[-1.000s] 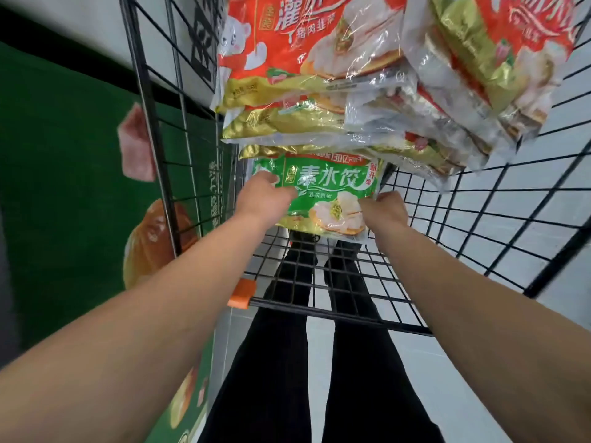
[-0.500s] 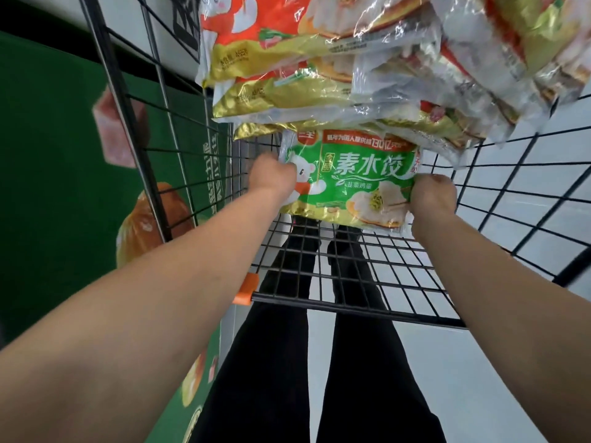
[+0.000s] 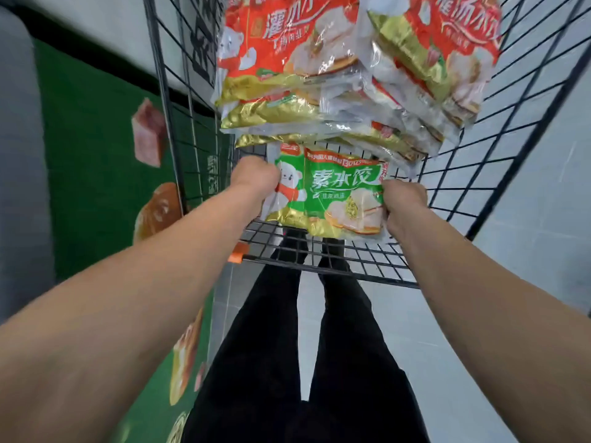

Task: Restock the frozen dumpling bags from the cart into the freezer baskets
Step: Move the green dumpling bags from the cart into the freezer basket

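Observation:
A green dumpling bag (image 3: 332, 193) with a white bear and a gold bottom edge sits in the black wire cart (image 3: 319, 260), partly under a pile of red and gold dumpling bags (image 3: 319, 75). My left hand (image 3: 254, 179) grips the bag's left edge. My right hand (image 3: 404, 206) grips its right edge. The bag's top edge is tucked beneath the lowest red bag. The fingers of both hands are hidden behind the bag.
The cart's wire side (image 3: 179, 123) stands on the left, against a green freezer panel (image 3: 96, 155) printed with food pictures. An orange clip (image 3: 238, 252) sits on the cart's near rim. My black-trousered legs (image 3: 287, 346) stand on grey floor tiles (image 3: 527, 203).
Both hands have drawn the green bag out from under the red pile toward me, so more of its front shows. My right hand has shifted to the bag's right edge.

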A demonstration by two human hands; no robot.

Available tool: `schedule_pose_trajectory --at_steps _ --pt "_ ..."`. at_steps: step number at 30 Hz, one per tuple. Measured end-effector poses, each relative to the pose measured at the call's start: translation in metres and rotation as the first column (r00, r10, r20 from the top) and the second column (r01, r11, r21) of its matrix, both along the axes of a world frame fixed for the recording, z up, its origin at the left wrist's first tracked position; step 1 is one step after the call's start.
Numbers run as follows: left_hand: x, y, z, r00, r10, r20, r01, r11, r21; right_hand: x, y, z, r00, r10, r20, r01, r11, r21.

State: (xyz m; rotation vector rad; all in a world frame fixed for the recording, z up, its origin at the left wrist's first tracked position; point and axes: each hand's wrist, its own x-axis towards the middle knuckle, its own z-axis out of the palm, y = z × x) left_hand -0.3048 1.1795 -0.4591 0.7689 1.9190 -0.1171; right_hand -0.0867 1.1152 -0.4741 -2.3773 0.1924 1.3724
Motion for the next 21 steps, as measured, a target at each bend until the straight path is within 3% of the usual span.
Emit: schedule_pose_trajectory --at_steps 8,12,18,21 --pt "-0.005 -0.042 0.138 0.985 0.131 0.113 -0.157 0.953 0.261 0.001 -0.011 0.115 0.994 0.094 -0.052 -0.083 0.979 0.188" --pt "-0.013 -0.085 0.199 0.937 0.287 0.197 -0.344 0.850 0.399 -0.003 -0.012 0.176 0.981 0.178 -0.070 -0.143 0.924 0.356" --pt "-0.058 -0.142 0.263 0.791 0.551 0.264 -0.605 0.645 0.466 -0.050 -0.013 0.247 0.891 0.454 -0.022 -0.393 0.793 0.465" --pt "-0.105 -0.167 0.281 0.715 0.628 0.308 -0.689 0.556 0.465 -0.092 -0.009 0.269 0.842 0.532 -0.087 -0.411 0.737 0.536"
